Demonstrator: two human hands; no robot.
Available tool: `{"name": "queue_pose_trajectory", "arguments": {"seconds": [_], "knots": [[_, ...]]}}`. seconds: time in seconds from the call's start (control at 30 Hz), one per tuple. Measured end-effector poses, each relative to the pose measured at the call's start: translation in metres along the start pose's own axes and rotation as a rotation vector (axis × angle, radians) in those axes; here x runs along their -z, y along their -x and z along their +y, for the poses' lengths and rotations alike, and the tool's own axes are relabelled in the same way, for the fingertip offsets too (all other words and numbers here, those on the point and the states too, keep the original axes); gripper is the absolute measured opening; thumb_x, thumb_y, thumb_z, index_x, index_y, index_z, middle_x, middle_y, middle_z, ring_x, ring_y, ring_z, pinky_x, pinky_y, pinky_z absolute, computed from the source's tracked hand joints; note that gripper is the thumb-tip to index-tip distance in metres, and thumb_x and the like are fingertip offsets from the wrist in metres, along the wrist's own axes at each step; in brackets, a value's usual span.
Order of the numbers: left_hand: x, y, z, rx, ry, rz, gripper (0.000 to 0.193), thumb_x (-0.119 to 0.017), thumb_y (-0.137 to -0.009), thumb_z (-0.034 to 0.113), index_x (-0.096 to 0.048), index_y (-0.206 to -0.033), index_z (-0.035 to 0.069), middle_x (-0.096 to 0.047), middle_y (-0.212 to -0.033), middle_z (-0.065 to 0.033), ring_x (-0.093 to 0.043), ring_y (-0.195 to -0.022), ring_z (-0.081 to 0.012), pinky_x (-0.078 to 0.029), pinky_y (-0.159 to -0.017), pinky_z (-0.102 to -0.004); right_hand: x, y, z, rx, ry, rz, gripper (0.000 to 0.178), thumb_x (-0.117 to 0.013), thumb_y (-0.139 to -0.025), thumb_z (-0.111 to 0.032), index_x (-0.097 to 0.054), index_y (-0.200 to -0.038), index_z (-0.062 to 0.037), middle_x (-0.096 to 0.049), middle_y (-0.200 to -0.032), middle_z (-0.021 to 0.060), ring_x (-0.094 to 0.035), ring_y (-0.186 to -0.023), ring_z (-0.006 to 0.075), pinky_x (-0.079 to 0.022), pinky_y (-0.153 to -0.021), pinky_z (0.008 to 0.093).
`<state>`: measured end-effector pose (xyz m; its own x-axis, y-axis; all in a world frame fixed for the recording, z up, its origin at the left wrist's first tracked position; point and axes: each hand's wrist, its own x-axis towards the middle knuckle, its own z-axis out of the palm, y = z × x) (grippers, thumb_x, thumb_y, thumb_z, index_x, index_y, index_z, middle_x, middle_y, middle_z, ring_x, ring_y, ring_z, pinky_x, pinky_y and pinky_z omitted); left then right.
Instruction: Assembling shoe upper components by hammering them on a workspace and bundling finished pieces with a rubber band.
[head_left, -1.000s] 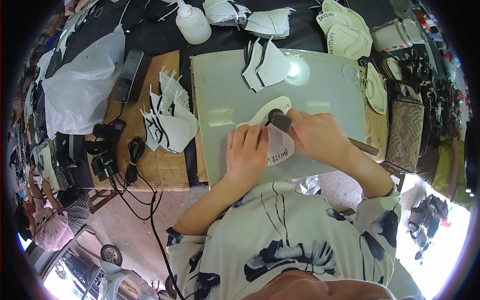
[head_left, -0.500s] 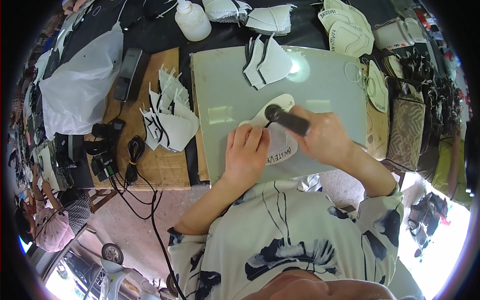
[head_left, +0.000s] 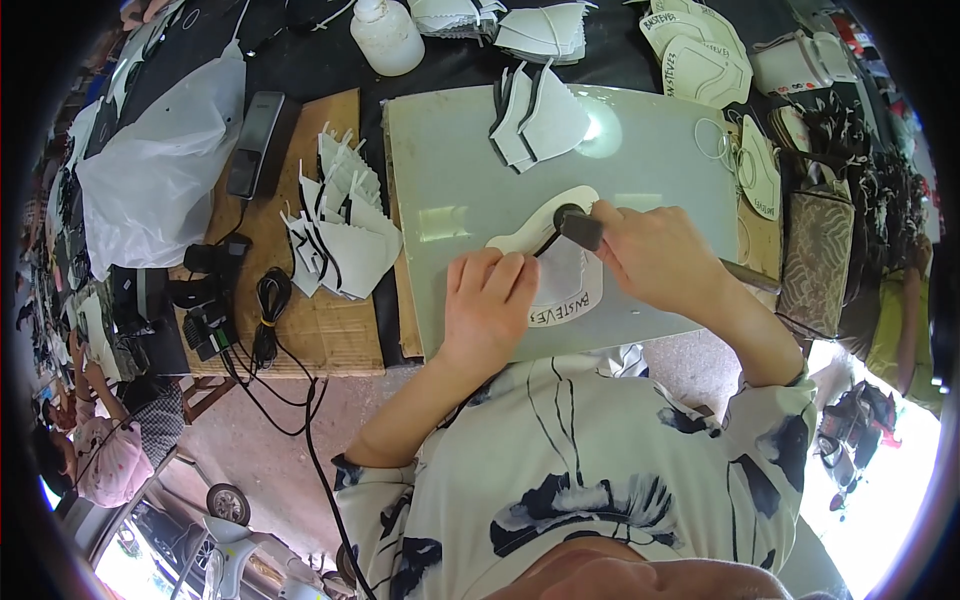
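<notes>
A cream template (head_left: 562, 312) with lettering lies on the pale grey board in front of me. On it rests a light grey piece (head_left: 562, 275) with a black strip along its upper edge. My left hand (head_left: 487, 305) lies at the template's left side, its bent fingertips pressed down by the strip's lower end. In my right hand (head_left: 660, 255) is a dark hammer-like tool (head_left: 582, 230) with a round end, gripped over the strip's upper end. Whether the tool touches the strip I cannot tell.
Beyond the template, black-edged white pieces (head_left: 550, 120) lie on the grey board (head_left: 440, 150). More sit in a pile (head_left: 350, 240) at left, near black cables (head_left: 270, 300) and a plastic bag (head_left: 160, 160). A white bottle (head_left: 387, 38) and cream templates (head_left: 705, 65) stand farther back.
My right hand and the dark tool have shifted slightly right and up, and the tool is tilted differently. The left hand stays nearly in place at the strip.
</notes>
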<state>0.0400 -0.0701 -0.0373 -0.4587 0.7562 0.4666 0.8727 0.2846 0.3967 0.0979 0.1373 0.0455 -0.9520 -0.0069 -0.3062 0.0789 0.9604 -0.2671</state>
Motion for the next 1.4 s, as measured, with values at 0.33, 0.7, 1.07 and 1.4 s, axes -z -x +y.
{"name": "queue_pose_trajectory", "arguments": {"seconds": [0.33,0.7,1.07,1.4], "knots": [[0.002,-0.001,0.002,-0.067,-0.051,0.008,0.031,-0.061,-0.066,0.009,-0.064,-0.095,-0.001,-0.056,-0.097,-0.008,-0.054,-0.092,-0.024,-0.044,-0.079,-0.0382,-0.01,0.001,-0.004,0.199,-0.073,0.132,0.021,-0.058,-0.089,-0.021,-0.05,-0.09,-0.002,-0.061,-0.061,0.0109,-0.062,-0.054,0.0312,-0.046,-0.049,0.0407],[0.012,0.005,-0.007,0.015,0.115,-0.031,0.027,-0.064,-0.069,0.005,-0.066,-0.096,-0.003,-0.059,-0.097,-0.0079,-0.058,-0.09,-0.0244,-0.049,-0.074,-0.0368,-0.007,-0.005,-0.003,0.193,0.034,-0.079,0.024,-0.056,-0.092,-0.026,-0.05,-0.089,-0.0033,-0.06,-0.059,0.0095,-0.061,-0.053,0.0302,-0.046,-0.048,0.0395],[0.021,0.01,-0.003,-0.01,0.044,-0.042,0.027,-0.069,-0.072,0.009,-0.066,-0.097,-0.002,-0.059,-0.1,-0.0079,-0.058,-0.095,-0.0247,-0.05,-0.076,-0.0376,-0.007,-0.009,-0.008,0.245,-0.035,-0.09,0.021,-0.055,-0.093,-0.026,-0.052,-0.09,-0.0056,-0.06,-0.061,0.0088,-0.061,-0.055,0.0299,-0.046,-0.049,0.0401],[0.023,0.015,-0.003,0.06,0.097,-0.017,0.032,-0.073,-0.072,0.014,-0.066,-0.1,-0.001,-0.059,-0.104,-0.008,-0.058,-0.097,-0.0243,-0.049,-0.078,-0.0376,-0.005,-0.014,-0.015,0.248,0.076,-0.228,0.023,-0.056,-0.092,-0.028,-0.053,-0.086,-0.0054,-0.06,-0.058,0.0101,-0.063,-0.056,0.0282,-0.046,-0.05,0.039]]}}
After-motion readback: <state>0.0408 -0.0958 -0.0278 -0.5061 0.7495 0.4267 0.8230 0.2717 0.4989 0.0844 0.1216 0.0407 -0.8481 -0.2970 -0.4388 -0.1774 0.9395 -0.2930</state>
